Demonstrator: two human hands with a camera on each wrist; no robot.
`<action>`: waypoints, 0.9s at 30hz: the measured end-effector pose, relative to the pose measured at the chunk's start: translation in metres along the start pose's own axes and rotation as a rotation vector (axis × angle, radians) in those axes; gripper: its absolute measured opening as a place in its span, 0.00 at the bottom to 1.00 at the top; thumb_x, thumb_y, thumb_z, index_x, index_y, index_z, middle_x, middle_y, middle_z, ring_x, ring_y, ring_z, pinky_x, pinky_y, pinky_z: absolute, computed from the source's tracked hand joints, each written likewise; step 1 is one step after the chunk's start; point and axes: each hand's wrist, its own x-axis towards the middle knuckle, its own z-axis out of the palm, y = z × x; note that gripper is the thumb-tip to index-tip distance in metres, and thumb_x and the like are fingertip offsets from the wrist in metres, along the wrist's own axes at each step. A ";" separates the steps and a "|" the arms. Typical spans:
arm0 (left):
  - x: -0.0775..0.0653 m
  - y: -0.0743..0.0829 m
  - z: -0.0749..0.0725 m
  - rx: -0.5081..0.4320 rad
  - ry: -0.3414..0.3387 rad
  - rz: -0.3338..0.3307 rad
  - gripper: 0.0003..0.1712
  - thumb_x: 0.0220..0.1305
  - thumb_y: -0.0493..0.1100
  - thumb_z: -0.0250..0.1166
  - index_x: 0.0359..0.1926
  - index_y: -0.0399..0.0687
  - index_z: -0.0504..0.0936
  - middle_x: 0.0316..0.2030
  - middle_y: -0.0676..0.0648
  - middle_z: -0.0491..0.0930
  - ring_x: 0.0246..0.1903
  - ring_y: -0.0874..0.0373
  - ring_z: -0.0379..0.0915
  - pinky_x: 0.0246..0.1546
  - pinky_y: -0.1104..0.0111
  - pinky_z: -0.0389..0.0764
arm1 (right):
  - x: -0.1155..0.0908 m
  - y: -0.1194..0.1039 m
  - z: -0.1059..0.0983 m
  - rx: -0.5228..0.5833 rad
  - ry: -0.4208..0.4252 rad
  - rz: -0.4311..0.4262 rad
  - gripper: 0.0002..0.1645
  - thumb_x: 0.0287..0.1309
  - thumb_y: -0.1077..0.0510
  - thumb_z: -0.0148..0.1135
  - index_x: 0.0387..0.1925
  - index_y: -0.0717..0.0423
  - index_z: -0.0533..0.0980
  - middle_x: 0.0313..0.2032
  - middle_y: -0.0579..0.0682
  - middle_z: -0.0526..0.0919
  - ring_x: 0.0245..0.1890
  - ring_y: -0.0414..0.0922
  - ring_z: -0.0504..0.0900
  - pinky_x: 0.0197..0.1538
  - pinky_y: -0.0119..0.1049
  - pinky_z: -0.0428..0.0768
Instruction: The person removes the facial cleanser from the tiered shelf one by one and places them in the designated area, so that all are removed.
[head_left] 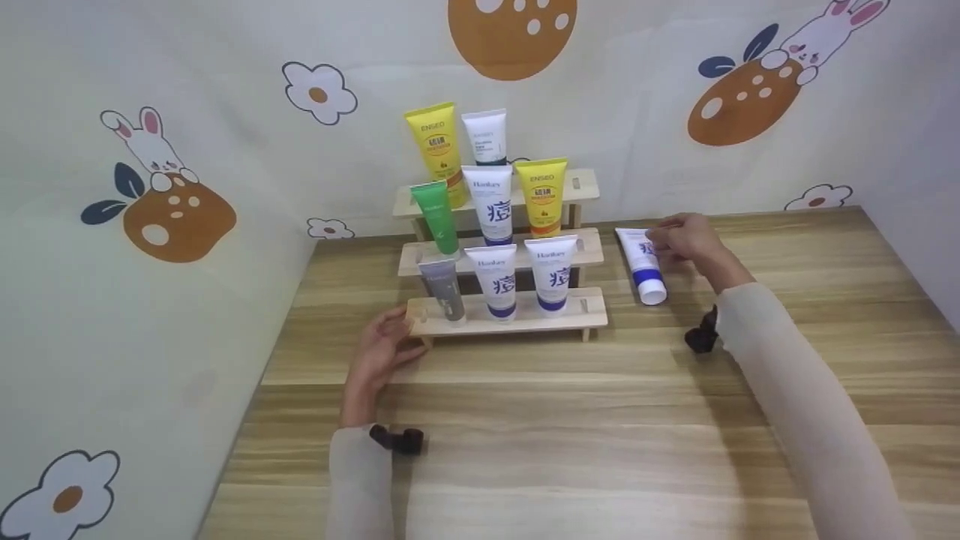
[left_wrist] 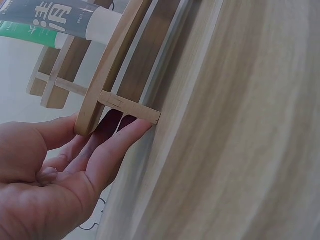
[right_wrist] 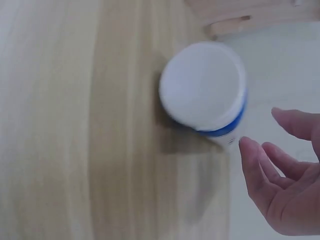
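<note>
My left hand [head_left: 379, 352] holds the left end of a three-tier wooden display stand [head_left: 589, 318]. In the left wrist view, the thumb meets the lowest shelf's corner and the fingers reach round by its leg [left_wrist: 131, 107]. Off the stand's right side, a white squeeze tube [head_left: 640, 259] with a blue band lies on the table, its white cap [right_wrist: 202, 85] toward me. Beside its flat end is my right hand [head_left: 690, 236], thumb and fingers spread apart in the right wrist view. A grey tube [head_left: 444, 291] stands on the bottom tier, nearest my left hand.
Two white tubes [head_left: 491, 281] share the bottom tier. The middle tier carries a green tube [head_left: 436, 221], a white one [head_left: 487, 199] and a yellow one [head_left: 541, 196]. On top stand another yellow tube [head_left: 436, 146] and a small white tube [head_left: 486, 135]. Patterned cloth [head_left: 390, 45] hangs behind.
</note>
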 end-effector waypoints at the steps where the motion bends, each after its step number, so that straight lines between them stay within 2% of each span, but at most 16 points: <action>1: 0.000 0.000 0.000 -0.003 0.001 0.000 0.25 0.75 0.31 0.51 0.70 0.33 0.63 0.65 0.29 0.68 0.57 0.45 0.76 0.51 0.55 0.90 | -0.003 -0.004 -0.002 0.003 0.000 -0.005 0.34 0.71 0.52 0.56 0.70 0.67 0.62 0.61 0.65 0.74 0.53 0.49 0.80 0.59 0.42 0.85; 3: -0.001 0.000 0.000 -0.009 0.007 0.000 0.25 0.75 0.32 0.51 0.70 0.33 0.63 0.66 0.29 0.68 0.55 0.47 0.77 0.50 0.55 0.90 | -0.010 -0.014 -0.005 0.030 -0.004 -0.027 0.34 0.72 0.51 0.54 0.71 0.65 0.61 0.64 0.64 0.72 0.60 0.53 0.76 0.65 0.47 0.81; 5: -0.001 -0.001 -0.001 -0.013 0.005 0.006 0.25 0.75 0.32 0.52 0.70 0.33 0.63 0.66 0.29 0.67 0.56 0.46 0.76 0.49 0.55 0.90 | -0.017 -0.024 -0.007 0.060 0.002 -0.073 0.34 0.72 0.51 0.55 0.71 0.63 0.62 0.65 0.63 0.72 0.61 0.53 0.76 0.64 0.44 0.83; 10: -0.001 -0.003 -0.002 -0.021 -0.014 0.020 0.26 0.75 0.32 0.53 0.70 0.31 0.60 0.69 0.30 0.61 0.63 0.41 0.67 0.47 0.58 0.91 | -0.035 -0.054 -0.009 0.103 0.029 -0.220 0.31 0.71 0.51 0.58 0.69 0.62 0.66 0.55 0.53 0.79 0.47 0.39 0.81 0.44 0.27 0.89; 13: -0.001 -0.003 -0.002 -0.023 -0.013 0.026 0.27 0.75 0.33 0.53 0.70 0.30 0.60 0.69 0.30 0.61 0.63 0.41 0.67 0.47 0.58 0.91 | -0.044 -0.075 -0.009 0.104 0.029 -0.276 0.32 0.70 0.49 0.60 0.68 0.61 0.68 0.49 0.45 0.80 0.44 0.35 0.80 0.42 0.24 0.88; 16: -0.001 -0.004 -0.002 -0.022 -0.001 0.021 0.26 0.75 0.32 0.53 0.70 0.30 0.61 0.68 0.30 0.63 0.61 0.44 0.70 0.47 0.58 0.91 | -0.052 -0.095 -0.008 0.096 0.025 -0.311 0.34 0.67 0.46 0.62 0.68 0.59 0.69 0.47 0.43 0.79 0.46 0.37 0.80 0.44 0.24 0.87; 20: -0.001 -0.003 -0.002 -0.012 0.012 0.002 0.26 0.75 0.32 0.53 0.70 0.32 0.62 0.67 0.31 0.65 0.59 0.44 0.72 0.47 0.59 0.91 | -0.061 -0.121 -0.007 0.090 0.016 -0.335 0.36 0.65 0.42 0.64 0.68 0.53 0.70 0.52 0.44 0.79 0.53 0.41 0.78 0.50 0.24 0.86; 27: -0.001 -0.002 -0.002 -0.015 0.020 -0.026 0.26 0.75 0.34 0.54 0.71 0.37 0.63 0.66 0.32 0.68 0.59 0.42 0.75 0.50 0.59 0.90 | -0.071 -0.168 0.002 0.044 0.009 -0.400 0.36 0.63 0.39 0.64 0.67 0.49 0.71 0.62 0.48 0.76 0.60 0.46 0.76 0.65 0.36 0.81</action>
